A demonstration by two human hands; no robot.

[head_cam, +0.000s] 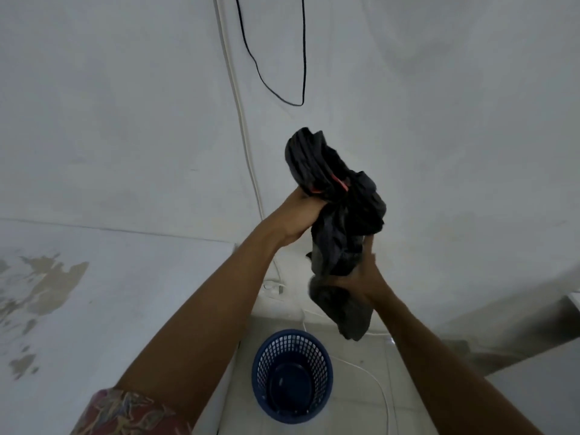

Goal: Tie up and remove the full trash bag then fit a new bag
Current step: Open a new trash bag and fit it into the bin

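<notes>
Fitting the new bag: left hand [298, 211] and right hand [357, 274] both grip the bunched black bag [339, 215], apparently bundled by a red band, held above the bare blue bin [292, 375]; next, find its mouth and spread it

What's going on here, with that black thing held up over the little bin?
A person is holding a crumpled black plastic bag up in front of the wall with both hands. The left hand grips it near the top and the right hand grips it lower down, as if working it open. On the floor below stands a blue mesh bin with no bag in it yet, so the new liner is not fitted.
</notes>
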